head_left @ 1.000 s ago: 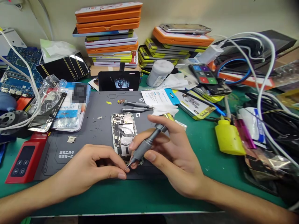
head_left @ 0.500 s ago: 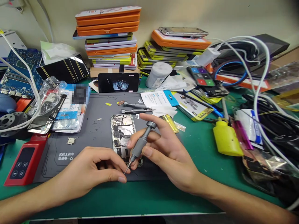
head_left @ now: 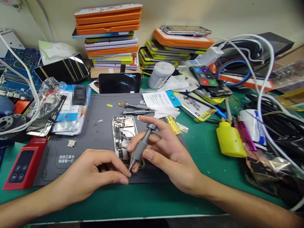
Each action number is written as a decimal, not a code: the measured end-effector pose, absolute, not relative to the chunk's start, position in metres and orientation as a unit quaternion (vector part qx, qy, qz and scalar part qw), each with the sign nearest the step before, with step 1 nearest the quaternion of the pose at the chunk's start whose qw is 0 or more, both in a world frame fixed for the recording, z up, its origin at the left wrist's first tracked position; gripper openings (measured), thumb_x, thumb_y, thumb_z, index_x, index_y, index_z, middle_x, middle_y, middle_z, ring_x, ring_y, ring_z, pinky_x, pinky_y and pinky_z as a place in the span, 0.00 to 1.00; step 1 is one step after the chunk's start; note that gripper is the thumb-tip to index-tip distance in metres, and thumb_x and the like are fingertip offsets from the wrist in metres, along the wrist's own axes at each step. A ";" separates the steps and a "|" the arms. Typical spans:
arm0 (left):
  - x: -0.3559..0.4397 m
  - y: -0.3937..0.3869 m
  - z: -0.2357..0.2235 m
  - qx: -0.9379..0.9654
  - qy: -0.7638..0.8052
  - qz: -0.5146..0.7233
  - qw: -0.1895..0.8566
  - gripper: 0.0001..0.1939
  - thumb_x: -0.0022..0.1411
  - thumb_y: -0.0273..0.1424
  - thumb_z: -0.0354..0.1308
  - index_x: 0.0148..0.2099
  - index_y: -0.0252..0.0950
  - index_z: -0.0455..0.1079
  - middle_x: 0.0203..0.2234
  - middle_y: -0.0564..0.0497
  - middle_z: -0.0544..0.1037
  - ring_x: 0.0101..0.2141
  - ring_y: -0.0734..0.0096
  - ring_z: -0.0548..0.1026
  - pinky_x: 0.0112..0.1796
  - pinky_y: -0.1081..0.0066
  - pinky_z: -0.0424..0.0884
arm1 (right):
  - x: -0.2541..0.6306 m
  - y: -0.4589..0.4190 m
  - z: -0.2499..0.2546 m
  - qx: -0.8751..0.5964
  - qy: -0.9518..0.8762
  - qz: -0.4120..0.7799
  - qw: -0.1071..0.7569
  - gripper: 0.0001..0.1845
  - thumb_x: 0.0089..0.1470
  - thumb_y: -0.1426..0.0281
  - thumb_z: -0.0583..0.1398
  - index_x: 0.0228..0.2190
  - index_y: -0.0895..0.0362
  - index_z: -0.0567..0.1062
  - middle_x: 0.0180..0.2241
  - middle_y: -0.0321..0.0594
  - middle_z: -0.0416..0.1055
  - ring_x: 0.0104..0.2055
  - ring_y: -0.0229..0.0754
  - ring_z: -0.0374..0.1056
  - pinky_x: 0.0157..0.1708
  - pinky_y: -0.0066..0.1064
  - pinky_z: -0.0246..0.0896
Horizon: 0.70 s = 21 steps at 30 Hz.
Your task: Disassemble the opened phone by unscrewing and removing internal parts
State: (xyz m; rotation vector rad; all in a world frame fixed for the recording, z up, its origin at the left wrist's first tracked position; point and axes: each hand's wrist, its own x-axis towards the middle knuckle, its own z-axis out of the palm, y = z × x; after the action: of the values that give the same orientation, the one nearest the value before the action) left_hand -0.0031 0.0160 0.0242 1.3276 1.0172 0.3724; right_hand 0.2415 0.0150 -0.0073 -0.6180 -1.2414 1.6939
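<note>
My right hand (head_left: 168, 155) holds a grey precision screwdriver (head_left: 140, 148), tilted with its tip pointing down to the left. The forefinger stretches over the driver's cap. My left hand (head_left: 102, 169) is pinched, thumb and forefinger meeting at the screwdriver's tip; whatever lies between them is too small to make out. Just behind the hands lies an opened phone (head_left: 123, 136) with its boards and inner parts bare, its lower end partly covered by my fingers. Two more screwdrivers (head_left: 136, 112) rest on the grey work mat (head_left: 95, 107) beyond it.
A small metal bracket (head_left: 71, 143) lies on the mat, left of the phone. A red device (head_left: 21, 167) stands at the left edge. Behind are a propped phone (head_left: 119, 83) and stacked boxes (head_left: 108, 28). On the right are a yellow bottle (head_left: 230, 139) and tangled white cables (head_left: 268, 72).
The screwdriver has become more upright, its cap shifting left with my right hand. My left hand keeps its pinch at the tip. The picture on the propped phone has changed.
</note>
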 end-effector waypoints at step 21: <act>-0.003 0.016 0.023 0.609 0.471 0.144 0.622 0.07 0.69 0.38 0.68 0.41 0.41 0.84 0.31 0.55 0.85 0.32 0.74 0.79 0.33 0.79 0.72 | 0.251 0.020 -0.001 -0.292 -0.545 0.619 0.484 0.27 0.74 0.64 0.60 0.68 0.41 0.59 0.42 0.38 0.77 0.31 0.40 0.77 0.31 0.35 0.83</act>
State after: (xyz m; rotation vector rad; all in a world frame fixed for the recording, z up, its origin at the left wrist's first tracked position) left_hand -0.0025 0.0163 0.0233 1.3994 1.0820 0.3314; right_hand 0.2508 0.0202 -0.0007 -0.7109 -1.3285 1.5083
